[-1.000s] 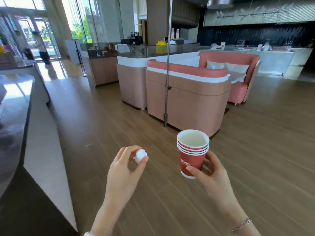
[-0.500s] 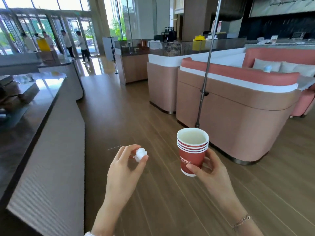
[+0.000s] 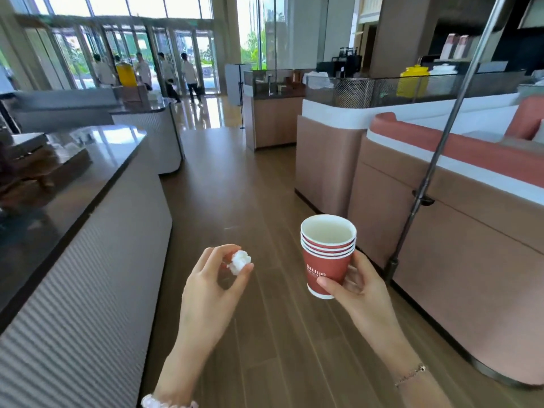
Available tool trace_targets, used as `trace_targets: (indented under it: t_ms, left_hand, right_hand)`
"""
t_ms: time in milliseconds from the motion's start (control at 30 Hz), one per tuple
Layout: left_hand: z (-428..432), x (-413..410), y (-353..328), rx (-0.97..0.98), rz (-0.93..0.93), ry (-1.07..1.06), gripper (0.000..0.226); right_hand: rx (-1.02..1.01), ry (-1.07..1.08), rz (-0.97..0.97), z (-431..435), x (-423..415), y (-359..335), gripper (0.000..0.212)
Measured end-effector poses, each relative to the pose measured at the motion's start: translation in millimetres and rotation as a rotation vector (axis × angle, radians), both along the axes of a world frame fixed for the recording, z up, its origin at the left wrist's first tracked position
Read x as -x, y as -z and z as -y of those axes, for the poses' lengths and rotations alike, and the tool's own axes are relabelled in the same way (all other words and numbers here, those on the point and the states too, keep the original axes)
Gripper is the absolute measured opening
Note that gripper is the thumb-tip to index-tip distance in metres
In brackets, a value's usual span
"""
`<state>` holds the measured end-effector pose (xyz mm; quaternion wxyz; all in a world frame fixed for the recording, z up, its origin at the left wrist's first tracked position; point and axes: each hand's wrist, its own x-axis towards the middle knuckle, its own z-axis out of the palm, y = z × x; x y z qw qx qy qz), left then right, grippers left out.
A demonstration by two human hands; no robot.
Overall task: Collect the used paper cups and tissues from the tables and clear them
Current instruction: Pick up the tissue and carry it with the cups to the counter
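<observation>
Fingers of the right hand curled round the lower wall of a nested stack of red paper cups with white rims, thumb across the front. Stack held in the air over the brown wood-plank floor. Long axis vertical, near upright, mouths facing up; top cup looked empty.

Risk: grip sat low, on the bottom cup. A jolt while walking could tip the stack or work the upper cups loose, and any hidden dregs would spill.

Left hand pinched a small crumpled white tissue ball between thumb and forefinger, near the cups' left side, not touching them. Tissue had no clear axis. Pinch looked light, so it would likely drop if the fingers relaxed.
</observation>
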<state>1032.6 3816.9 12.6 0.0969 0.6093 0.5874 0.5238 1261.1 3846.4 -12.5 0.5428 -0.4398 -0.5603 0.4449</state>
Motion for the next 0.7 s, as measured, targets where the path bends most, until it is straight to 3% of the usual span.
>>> trace_targets:
  t_ms: [700]
  left_hand:
    - [-490.8,136.3,-4.8,-0.01,-0.016,-0.071,0.017]
  right_hand:
    - [0.011,-0.07,-0.02,-501.9,141.9,-0.1,0.06]
